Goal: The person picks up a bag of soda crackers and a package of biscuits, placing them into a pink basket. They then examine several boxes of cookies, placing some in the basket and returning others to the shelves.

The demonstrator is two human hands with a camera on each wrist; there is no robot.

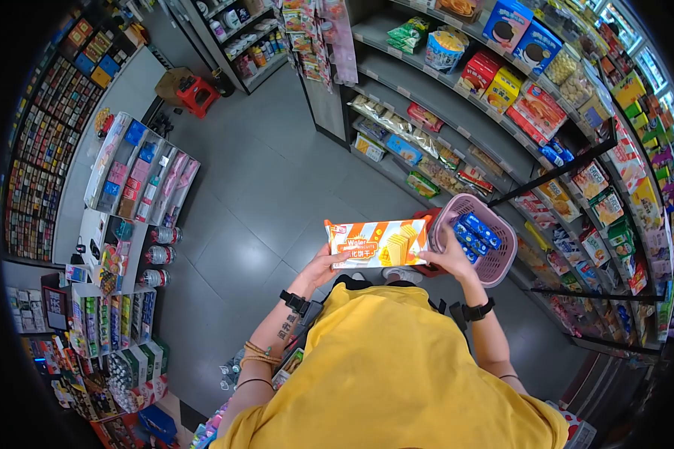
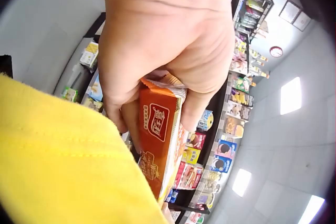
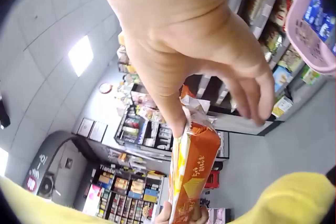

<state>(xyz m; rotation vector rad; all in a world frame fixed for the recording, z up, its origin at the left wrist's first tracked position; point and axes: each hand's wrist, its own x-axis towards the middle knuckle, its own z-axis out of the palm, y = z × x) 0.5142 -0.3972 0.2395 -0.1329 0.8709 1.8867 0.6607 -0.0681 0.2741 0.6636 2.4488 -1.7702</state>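
A flat, orange-and-white striped pack of wafer biscuits (image 1: 378, 244) is held in front of the yellow shirt, its printed face up. My left hand (image 1: 323, 263) grips its left end, thumb over the front; the left wrist view shows the fingers of that hand (image 2: 165, 50) on either side of the pack (image 2: 158, 134). At the other end, my right hand (image 1: 455, 258) has its thumb at the pack's corner. In the right wrist view, the right hand (image 3: 194, 50) has its other fingers spread away from the crinkled wrapper end (image 3: 197, 124).
A pink basket (image 1: 503, 263) with blue packets (image 1: 475, 236) stands just beyond the right hand. Snack shelves (image 1: 442, 75) curve along the right. To the left stands a display rack (image 1: 138, 176), and a red stool (image 1: 197, 96) is farther back on the grey tiled floor (image 1: 240, 194).
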